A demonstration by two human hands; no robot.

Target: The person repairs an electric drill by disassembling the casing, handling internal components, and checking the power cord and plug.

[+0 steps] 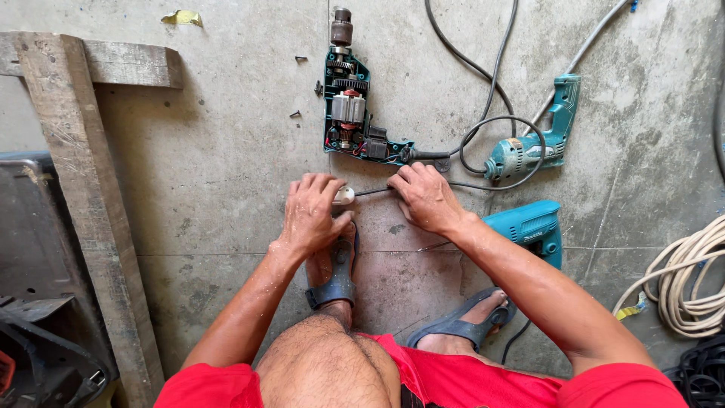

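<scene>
Gripping: left hand (313, 215) curls its fingers over a small white plug (343, 196), pinning it to the concrete floor (226, 166), seemingly to keep it from sliding.
Right hand: right hand (427, 198) is bent at the knuckles, fingertips pinched on the thin black cord (371, 192) just beside the plug; whether a tool sits under the palm cannot be told.
Cord: runs from the plug rightward under the right hand, pulled fairly straight between the two hands.
Opened drill: opened teal drill (349, 106) lies just beyond the hands with one shell half off, motor and gears showing, chuck pointing away; laid flat so its insides face up.
Screws: small dark screws (300, 59) lie scattered left of the opened drill, apart from it.
Whole drill: second teal drill (532, 143) lies to the right, its grey cable looped around it.
Shell part: teal housing piece (532, 227) rests by the right forearm.
Feet: sandalled foot (332, 276) is planted right under the left hand, near the plug.
Edges: wooden planks (83, 174) at left; coiled cream hose (691, 287) at right.
</scene>
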